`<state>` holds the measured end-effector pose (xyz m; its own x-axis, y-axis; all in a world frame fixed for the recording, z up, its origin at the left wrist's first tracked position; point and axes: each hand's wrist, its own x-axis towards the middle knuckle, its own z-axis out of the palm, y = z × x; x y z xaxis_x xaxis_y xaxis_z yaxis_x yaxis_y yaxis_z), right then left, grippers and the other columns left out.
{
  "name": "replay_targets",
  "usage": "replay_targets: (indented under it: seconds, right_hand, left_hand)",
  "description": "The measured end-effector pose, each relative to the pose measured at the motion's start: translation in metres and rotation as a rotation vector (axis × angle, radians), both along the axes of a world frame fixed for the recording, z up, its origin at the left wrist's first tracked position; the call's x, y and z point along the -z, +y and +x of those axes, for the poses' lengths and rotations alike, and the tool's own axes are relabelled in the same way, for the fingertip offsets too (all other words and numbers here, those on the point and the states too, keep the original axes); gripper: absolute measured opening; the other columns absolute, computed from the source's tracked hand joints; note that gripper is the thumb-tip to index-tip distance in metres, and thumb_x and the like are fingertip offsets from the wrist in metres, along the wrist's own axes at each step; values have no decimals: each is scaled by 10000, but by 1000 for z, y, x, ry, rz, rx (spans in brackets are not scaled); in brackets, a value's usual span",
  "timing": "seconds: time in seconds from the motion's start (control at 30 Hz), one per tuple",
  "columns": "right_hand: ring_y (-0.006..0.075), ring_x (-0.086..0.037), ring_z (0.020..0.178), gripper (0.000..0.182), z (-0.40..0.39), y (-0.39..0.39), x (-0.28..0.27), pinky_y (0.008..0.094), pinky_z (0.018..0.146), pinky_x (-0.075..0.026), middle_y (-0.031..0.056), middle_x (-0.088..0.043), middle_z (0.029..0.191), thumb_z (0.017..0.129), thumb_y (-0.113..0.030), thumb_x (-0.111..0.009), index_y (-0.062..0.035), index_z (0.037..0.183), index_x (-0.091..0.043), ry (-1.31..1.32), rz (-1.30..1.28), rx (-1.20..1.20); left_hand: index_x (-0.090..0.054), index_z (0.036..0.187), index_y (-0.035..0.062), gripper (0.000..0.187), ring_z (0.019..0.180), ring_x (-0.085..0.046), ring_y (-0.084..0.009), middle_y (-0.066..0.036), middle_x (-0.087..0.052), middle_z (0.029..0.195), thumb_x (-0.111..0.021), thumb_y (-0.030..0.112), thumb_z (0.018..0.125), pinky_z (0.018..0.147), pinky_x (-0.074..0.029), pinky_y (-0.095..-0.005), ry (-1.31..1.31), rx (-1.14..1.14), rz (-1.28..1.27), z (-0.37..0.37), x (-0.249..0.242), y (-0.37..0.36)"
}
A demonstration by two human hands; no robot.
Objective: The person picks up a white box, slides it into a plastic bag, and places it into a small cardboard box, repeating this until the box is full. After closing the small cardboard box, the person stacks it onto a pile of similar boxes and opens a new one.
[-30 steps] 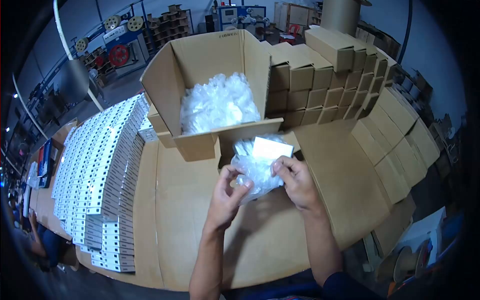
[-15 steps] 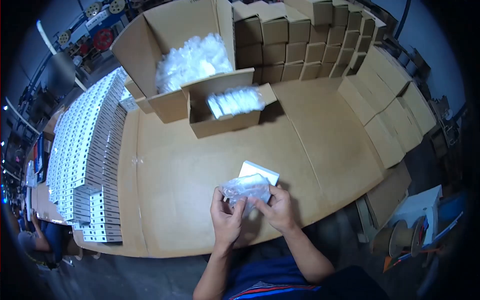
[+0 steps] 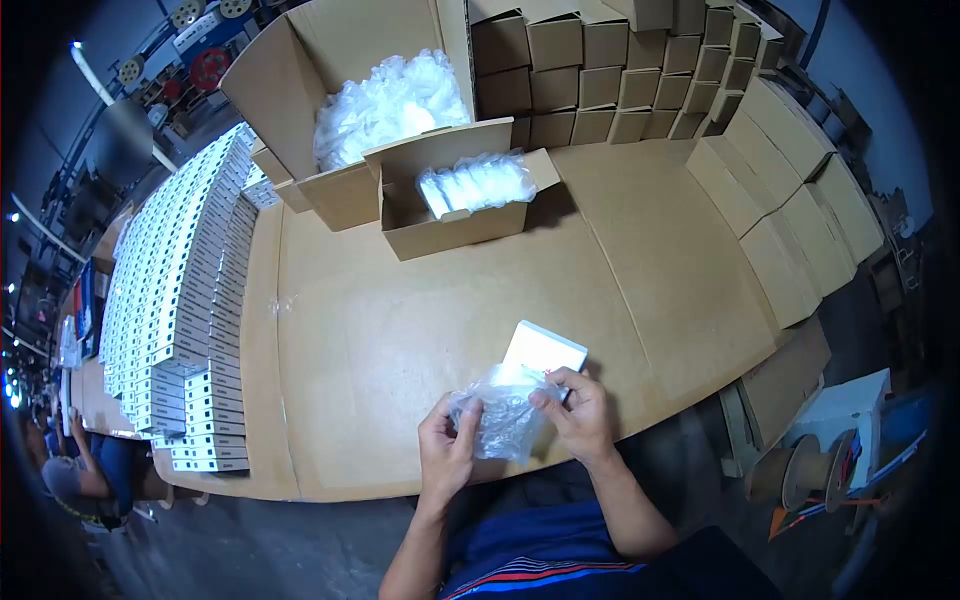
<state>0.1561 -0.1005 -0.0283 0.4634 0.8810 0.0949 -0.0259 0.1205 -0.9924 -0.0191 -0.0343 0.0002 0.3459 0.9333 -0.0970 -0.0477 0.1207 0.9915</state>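
Near the table's front edge, a clear plastic bubble bag (image 3: 505, 425) is stretched between my two hands. My left hand (image 3: 447, 447) pinches its left side, thumb on top. My right hand (image 3: 582, 415) grips the upper right side with thumb and fingers. A white box (image 3: 543, 350) lies just behind the bag, its near end beside or under the plastic; whether it is inside the bag I cannot tell. Farther back stands an open cardboard box (image 3: 450, 240) with several bubble-wrapped items (image 3: 478, 187) in a row inside.
A large carton (image 3: 345, 205) holds a heap of bubble bags (image 3: 395, 105). Stacked small white boxes (image 3: 185, 290) fill the table's left side. Brown cartons (image 3: 600, 75) line the back, and more cartons (image 3: 790, 220) stand at the right. A person (image 3: 90, 475) is at the far left.
The bag has been spread out and hangs lower between my hands. More of the white box shows behind it. The view has shifted slightly.
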Motion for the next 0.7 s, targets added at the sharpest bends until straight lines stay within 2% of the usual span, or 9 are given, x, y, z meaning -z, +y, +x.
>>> replay_targets:
  seconds: [0.07, 0.17, 0.2, 0.33, 0.43, 0.57, 0.63, 0.7]
  right_hand:
    - [178, -595, 955, 287, -4, 3, -3, 334, 858, -490, 94, -670, 1032, 868, -231, -862, -1, 987, -739, -11, 41, -40]
    - [207, -609, 1084, 271, -2, -3, -10, 322, 938, -485, 116, -605, 1083, 862, -184, -863, 4, 1017, -744, -260, -72, -224]
    - [232, -611, 1081, 233, -4, -5, -13, 337, 914, -496, 157, -609, 1098, 851, -181, -867, 5, 937, -754, -241, -94, -230]
    - [224, -607, 1005, 206, 5, -10, -18, 340, 849, -495, 155, -647, 1067, 850, -169, -860, -7, 927, -760, -348, -95, -287]
    - [233, -611, 887, 234, 2, -2, -24, 362, 781, -490, 140, -638, 984, 853, -216, -856, -22, 946, -765, -397, 50, -218]
    - [196, -598, 845, 229, -11, -1, -10, 331, 734, -483, 128, -645, 942, 865, -198, -851, -8, 963, -768, -214, -109, -81]
    - [183, -591, 831, 223, -13, 0, -10, 321, 710, -479, 131, -651, 951, 869, -188, -850, -2, 959, -766, -169, -127, -8]
    - [181, -591, 884, 206, -11, 0, -15, 312, 766, -483, 119, -650, 987, 890, -179, -831, 4, 961, -768, -224, -128, 17]
  left_hand:
    - [-672, 1006, -8, 165, 741, -521, -41, 37, -600, 809, -611, 139, 1053, 641, -423, -223, -7, -40, 49, 3, 2, 2]
    - [-635, 962, 5, 223, 734, -477, -34, 39, -568, 813, -565, 180, 1081, 626, -390, -223, -32, -170, 45, 14, 1, 5]
    - [-620, 939, 11, 249, 728, -460, -30, 44, -551, 805, -546, 194, 1091, 620, -379, -223, -41, -227, 27, 17, -1, 7]
    - [-514, 869, 61, 307, 706, -350, -33, 68, -432, 768, -457, 216, 1128, 620, -330, -224, -117, -322, 136, 8, 9, 32]
    - [-523, 887, 60, 303, 715, -351, -33, 68, -433, 784, -450, 224, 1131, 626, -322, -217, -76, -320, 193, 9, 6, 29]
    - [-525, 981, 65, 257, 714, -358, -31, 69, -429, 800, -443, 256, 1131, 628, -318, -206, -163, -299, 133, 12, 10, 25]
    - [-516, 1045, 62, 198, 742, -387, -46, 27, -450, 894, -518, 252, 1101, 651, -365, -225, -198, -391, 152, 9, 14, 25]
    - [-512, 1072, 57, 200, 778, -415, -56, 6, -457, 951, -584, 244, 1072, 674, -397, -245, -186, -443, 244, 2, 9, 24]
